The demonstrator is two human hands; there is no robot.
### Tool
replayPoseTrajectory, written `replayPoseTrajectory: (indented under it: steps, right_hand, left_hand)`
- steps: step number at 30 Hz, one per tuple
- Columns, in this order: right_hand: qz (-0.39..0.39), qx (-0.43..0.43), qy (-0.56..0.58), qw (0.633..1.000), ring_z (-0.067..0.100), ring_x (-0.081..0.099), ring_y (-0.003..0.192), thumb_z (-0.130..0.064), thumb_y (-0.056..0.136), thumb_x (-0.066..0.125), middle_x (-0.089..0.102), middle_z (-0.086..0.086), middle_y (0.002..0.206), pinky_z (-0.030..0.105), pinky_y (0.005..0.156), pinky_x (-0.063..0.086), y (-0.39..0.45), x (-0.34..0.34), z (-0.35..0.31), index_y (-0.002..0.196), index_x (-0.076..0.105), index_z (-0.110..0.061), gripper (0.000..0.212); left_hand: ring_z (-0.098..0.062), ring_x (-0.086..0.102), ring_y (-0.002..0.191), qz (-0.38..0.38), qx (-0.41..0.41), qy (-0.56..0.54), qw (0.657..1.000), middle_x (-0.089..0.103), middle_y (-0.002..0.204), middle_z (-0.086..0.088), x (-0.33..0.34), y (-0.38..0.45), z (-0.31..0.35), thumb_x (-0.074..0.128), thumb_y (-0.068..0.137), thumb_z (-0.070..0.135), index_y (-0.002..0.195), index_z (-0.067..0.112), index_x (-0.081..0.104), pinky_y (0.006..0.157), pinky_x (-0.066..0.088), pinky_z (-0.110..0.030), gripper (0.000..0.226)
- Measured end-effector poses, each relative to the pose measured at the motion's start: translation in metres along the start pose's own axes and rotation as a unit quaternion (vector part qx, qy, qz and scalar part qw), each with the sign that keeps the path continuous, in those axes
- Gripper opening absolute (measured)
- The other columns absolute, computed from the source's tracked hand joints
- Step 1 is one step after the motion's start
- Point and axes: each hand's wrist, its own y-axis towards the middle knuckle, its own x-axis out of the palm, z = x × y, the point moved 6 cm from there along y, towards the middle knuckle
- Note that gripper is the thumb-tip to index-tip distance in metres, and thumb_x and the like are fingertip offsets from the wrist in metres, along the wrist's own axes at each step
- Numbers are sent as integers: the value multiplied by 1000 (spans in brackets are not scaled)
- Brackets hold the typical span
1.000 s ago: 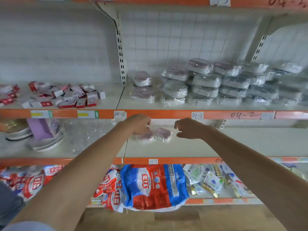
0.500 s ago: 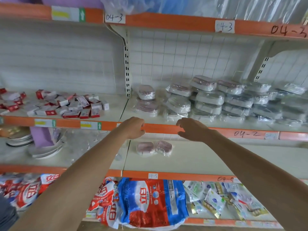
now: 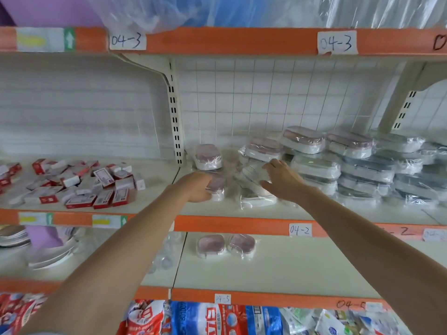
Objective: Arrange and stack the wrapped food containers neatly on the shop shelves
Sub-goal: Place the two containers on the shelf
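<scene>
Wrapped food containers lie on the middle shelf [image 3: 314,213], labelled 04-2. My left hand [image 3: 197,187] grips a small pink-lidded container [image 3: 219,183] at the left end of the group. Behind it a second pink-lidded container [image 3: 208,157] sits on another. My right hand [image 3: 281,181] holds the end of a tilted white container [image 3: 254,175], thumb below and fingers over its top edge. To the right, stacks of larger wrapped containers [image 3: 316,165] stand three high. Two small pink containers [image 3: 225,245] sit side by side on the shelf below.
Red and white small boxes [image 3: 79,184] are scattered on the left bay of the same shelf. A slotted upright post [image 3: 175,122] divides the bays. Plates [image 3: 48,257] lie lower left, and detergent bags [image 3: 217,320] fill the bottom shelf.
Both hands rose from the lower shelf past the orange shelf edge onto the middle shelf and took hold of containers there. The view tilted upward.
</scene>
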Motion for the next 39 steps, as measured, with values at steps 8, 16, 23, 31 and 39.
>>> replayPoseTrajectory:
  steps: [8, 16, 23, 31, 39]
  right_hand:
    - [-91, 127, 49, 986, 34, 32, 132, -70, 84, 44, 28, 19, 146, 42, 107, 34, 38, 45, 32, 144, 26, -3, 92]
    - [-84, 132, 35, 987, 34, 30, 128, -61, 88, 45, 21, 20, 142, 41, 106, 32, 45, 71, 34, 144, 14, -2, 87]
    - [-91, 133, 94, 982, 31, 21, 133, -55, 80, 58, 12, 12, 148, 40, 107, 32, 50, 72, 39, 147, 11, -3, 97]
    - [-54, 190, 128, 972, 31, 29, 129, -58, 70, 69, 25, 16, 139, 38, 105, 33, 45, 75, 36, 143, 14, 1, 109]
    - [94, 164, 154, 970, 29, 32, 121, -37, 68, 75, 30, 13, 132, 31, 104, 28, 4, 75, 18, 137, 21, 1, 95]
  left_hand:
    - [-23, 40, 128, -45, -2, 84, 996, 41, 140, -5, 27, 63, -8, 67, 77, 17, 134, 11, 46, 101, 37, -30, 61]
    - [-25, 24, 135, -79, -26, 132, 988, 24, 151, -6, 44, 84, -21, 72, 78, 38, 147, 6, 24, 109, 30, -33, 90]
    - [-25, 22, 129, -40, -73, 101, 991, 30, 133, -5, 51, 70, -21, 62, 61, 80, 137, 14, 38, 106, 28, -40, 103]
    - [-23, 14, 141, -68, -91, -53, 992, 18, 150, -4, 72, 44, -28, 74, 71, 53, 153, 24, 4, 112, 25, -39, 112]
    - [-20, 34, 125, 141, -92, -58, 984, 40, 132, 3, 56, 11, -17, 78, 58, 63, 141, 27, 33, 98, 34, -39, 101]
